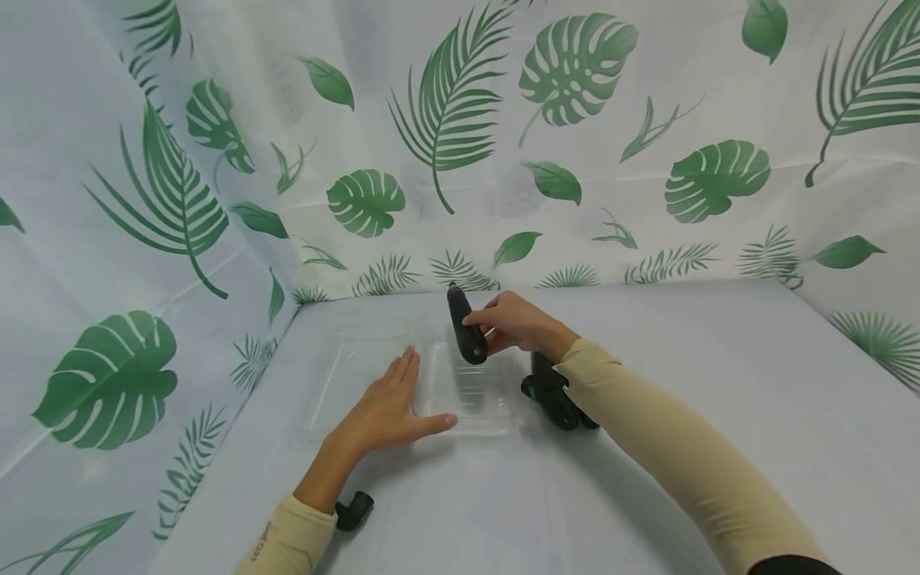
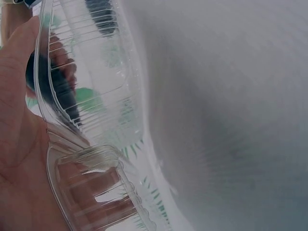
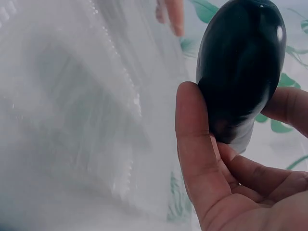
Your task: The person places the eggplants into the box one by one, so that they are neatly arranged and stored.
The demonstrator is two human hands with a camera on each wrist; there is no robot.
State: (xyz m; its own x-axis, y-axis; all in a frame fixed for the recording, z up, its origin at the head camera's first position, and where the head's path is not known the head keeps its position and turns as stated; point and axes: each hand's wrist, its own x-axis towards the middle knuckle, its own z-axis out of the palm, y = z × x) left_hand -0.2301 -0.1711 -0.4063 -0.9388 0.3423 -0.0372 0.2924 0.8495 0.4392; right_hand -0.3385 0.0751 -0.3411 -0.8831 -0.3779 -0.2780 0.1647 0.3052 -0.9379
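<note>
A dark, glossy eggplant is pinched between the thumb and fingers of my right hand, tilted above a clear plastic clamshell container. Its rounded end looms large in the right wrist view, where the fingers press against its side. My left hand lies at the container's middle, fingers straight and thumb stretched out along the near side. In the left wrist view that hand is beside the container's ribbed clear wall, and the eggplant shows through the plastic.
More dark eggplants lie to the right of the container, partly hidden under my right forearm. A small black device sits at my left wrist. White sheeting with green leaf prints stands behind and left of the white table.
</note>
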